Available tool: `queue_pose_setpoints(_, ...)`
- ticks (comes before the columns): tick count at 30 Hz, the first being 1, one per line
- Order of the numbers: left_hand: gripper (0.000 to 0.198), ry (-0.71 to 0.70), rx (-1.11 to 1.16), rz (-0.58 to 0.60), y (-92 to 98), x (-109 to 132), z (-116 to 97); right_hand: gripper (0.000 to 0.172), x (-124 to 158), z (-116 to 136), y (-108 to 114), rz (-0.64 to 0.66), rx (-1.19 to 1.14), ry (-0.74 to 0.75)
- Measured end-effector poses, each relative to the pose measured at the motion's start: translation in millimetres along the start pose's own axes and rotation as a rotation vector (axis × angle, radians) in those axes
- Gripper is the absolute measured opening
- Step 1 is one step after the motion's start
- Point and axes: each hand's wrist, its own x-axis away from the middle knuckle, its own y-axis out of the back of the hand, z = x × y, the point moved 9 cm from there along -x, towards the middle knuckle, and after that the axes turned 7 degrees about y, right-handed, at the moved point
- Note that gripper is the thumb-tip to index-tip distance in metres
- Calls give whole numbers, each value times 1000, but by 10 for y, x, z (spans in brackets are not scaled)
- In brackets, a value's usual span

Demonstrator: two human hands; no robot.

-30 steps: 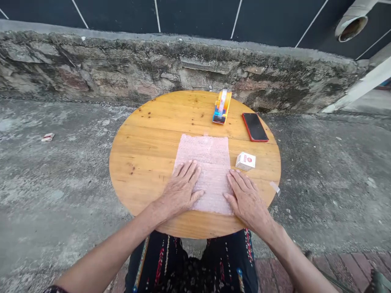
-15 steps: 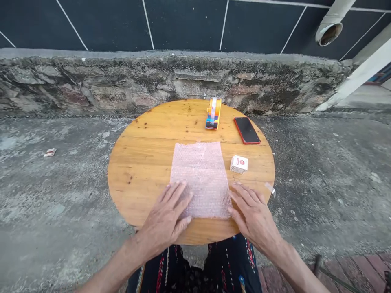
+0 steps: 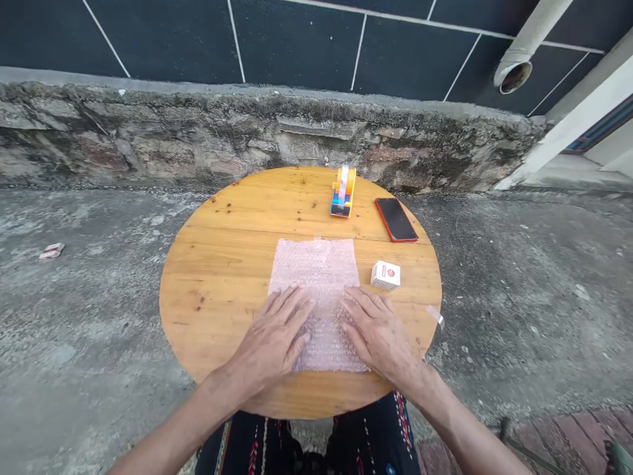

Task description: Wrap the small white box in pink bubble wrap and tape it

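A sheet of pinkish bubble wrap (image 3: 324, 264) lies flat on the round wooden table (image 3: 212, 264). My left hand (image 3: 274, 330) rests with fingers stretched out over its left edge. On the right part of the sheet lies my right hand (image 3: 376, 328), palm down, fingers extended. Neither hand grips anything. A small white box (image 3: 386, 276) with a red mark stands just beyond my right hand, to the right of the bubble wrap.
A tape dispenser (image 3: 343, 192) with a yellow roll stands at the table's far side. To its right lies a phone (image 3: 396, 220) with a red edge. A strip of tape (image 3: 435, 316) hangs on the right rim. A stone ledge (image 3: 237, 135) runs behind the table.
My right hand has moved left, from the bubble wrap's right edge onto the sheet. My left hand stays at the left edge. The view has shifted slightly.
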Motion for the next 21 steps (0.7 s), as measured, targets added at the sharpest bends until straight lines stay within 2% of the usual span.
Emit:
queue_pose_setpoints(4,60,11,-2,77,-144,-334,77,55,-272,91,-231,64,-23,41)
queue_pose_setpoints(7,64,-1,-20,129,-226,-422,202,64,-316,25,-349,90,-34,47)
queue_pose_setpoints(13,66,1,-3,86,-171,-340,351,56,-211,-217,-303,78,14,-21)
queue_pose_setpoints(16,59,18,-12,58,-161,-316,321,49,-273,-136,-275,59,21,-4)
queue_pose_setpoints(19,54,4,-16,45,-190,-296,266,46,-321,51,-322,72,1,133)
queue_pose_setpoints(21,55,14,-18,42,-212,-282,271,46,-267,54,-361,97,0,167)
